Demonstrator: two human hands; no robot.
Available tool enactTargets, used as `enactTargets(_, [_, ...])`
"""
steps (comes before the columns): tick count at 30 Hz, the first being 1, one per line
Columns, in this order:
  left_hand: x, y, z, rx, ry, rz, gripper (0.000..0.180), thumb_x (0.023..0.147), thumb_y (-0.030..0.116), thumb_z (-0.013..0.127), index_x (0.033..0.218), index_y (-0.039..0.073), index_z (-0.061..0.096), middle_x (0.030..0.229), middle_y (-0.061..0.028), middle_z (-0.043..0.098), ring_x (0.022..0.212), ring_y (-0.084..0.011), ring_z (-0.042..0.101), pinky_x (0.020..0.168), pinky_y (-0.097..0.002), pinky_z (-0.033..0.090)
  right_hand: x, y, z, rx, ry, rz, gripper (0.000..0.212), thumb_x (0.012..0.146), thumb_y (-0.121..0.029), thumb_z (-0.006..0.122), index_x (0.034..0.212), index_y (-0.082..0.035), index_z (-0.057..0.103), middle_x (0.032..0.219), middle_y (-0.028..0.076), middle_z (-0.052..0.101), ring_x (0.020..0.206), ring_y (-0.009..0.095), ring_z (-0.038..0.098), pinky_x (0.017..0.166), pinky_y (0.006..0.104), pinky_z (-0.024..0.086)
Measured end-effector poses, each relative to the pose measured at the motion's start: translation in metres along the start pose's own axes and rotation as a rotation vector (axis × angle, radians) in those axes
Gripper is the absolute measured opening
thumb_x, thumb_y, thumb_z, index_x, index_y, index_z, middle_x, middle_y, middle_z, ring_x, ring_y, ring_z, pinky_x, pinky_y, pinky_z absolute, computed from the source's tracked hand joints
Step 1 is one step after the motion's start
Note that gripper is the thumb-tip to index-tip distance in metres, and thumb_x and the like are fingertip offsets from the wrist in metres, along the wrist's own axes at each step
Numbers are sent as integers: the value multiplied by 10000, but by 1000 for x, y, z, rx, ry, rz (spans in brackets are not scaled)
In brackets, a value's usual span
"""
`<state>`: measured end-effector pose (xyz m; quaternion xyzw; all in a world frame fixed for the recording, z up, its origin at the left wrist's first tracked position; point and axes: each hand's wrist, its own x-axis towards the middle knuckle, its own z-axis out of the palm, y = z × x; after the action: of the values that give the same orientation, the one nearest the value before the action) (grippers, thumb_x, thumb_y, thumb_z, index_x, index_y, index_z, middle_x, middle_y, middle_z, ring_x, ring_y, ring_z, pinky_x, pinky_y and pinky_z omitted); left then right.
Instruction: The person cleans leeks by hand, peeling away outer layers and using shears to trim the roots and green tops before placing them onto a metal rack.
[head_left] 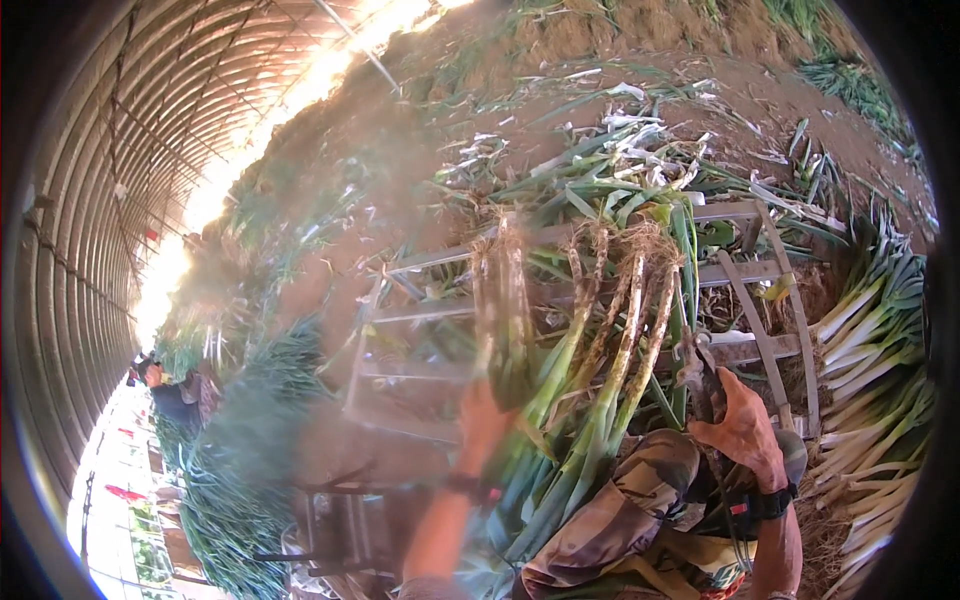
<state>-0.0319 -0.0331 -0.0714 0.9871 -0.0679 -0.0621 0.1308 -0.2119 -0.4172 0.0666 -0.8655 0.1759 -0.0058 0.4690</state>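
Several long green onions (600, 390) with brown, rooty ends lie across my lap and over a low metal frame (590, 290). At the left edge of this bunch, my left hand (485, 425) is closed around onion stalks (512, 300), somewhat blurred. To the right of the bunch, my right hand (745, 425) is closed around a dark pistol-like tool, seemingly an air gun (704, 385), its tip pointing up and away. My right fingers are partly hidden by the tool. Camouflage trousers (625, 500) cover my legs beneath the onions.
A row of pale-stalked onions (865, 380) lies along the right. Stripped leaves and peelings (620, 150) litter the soil beyond the frame. A big green heap (245, 480) stands at left, with another person (180, 400) farther off. The ribbed tunnel wall (90, 250) curves over the left.
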Motion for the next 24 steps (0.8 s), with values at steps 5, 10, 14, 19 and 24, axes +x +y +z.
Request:
enactTargets(5, [-2, 10, 1, -157, -4, -137, 1125, 736, 392, 836, 1546, 74, 123, 1500, -252, 308, 1355, -483, 323, 1079, -605, 323, 9, 13, 16, -63, 24, -20, 697, 641, -239, 806, 1215, 51, 536, 992, 234, 659, 885, 356, 657, 806, 431, 510])
enactTargets(10, [-3, 8, -1, -87, -73, -176, 1147, 738, 448, 824, 1555, 73, 112, 1530, -262, 275, 1387, -494, 285, 1090, -613, 316, 13, 2, 20, -102, -3, -3, 680, 643, -237, 806, 1208, 36, 543, 1018, 234, 657, 920, 360, 655, 812, 426, 514])
enactTargets(14, [3, 6, -17, -101, -135, -76, 1196, 707, 527, 822, 1555, 66, 117, 1546, -275, 252, 1406, -484, 278, 1102, -597, 317, 14, 0, 21, -165, -31, 29, 633, 646, -227, 802, 1169, 19, 543, 1008, 211, 653, 901, 353, 650, 782, 425, 514])
enactTargets(19, [20, -21, -42, -47, -156, -43, 1203, 664, 487, 853, 1544, 58, 154, 1541, -274, 257, 1394, -480, 305, 1125, -569, 306, 10, 5, 16, -167, -29, 8, 599, 648, -225, 797, 1129, 16, 534, 958, 202, 638, 864, 365, 639, 760, 439, 510])
enactTargets(24, [30, -49, -49, 219, -110, -49, 1004, 693, 311, 823, 1497, 73, 270, 1522, -213, 305, 1369, -479, 330, 1121, -567, 305, 8, 16, 17, -180, -2, -53, 627, 646, -223, 797, 1148, 31, 522, 964, 215, 633, 866, 386, 631, 766, 445, 510])
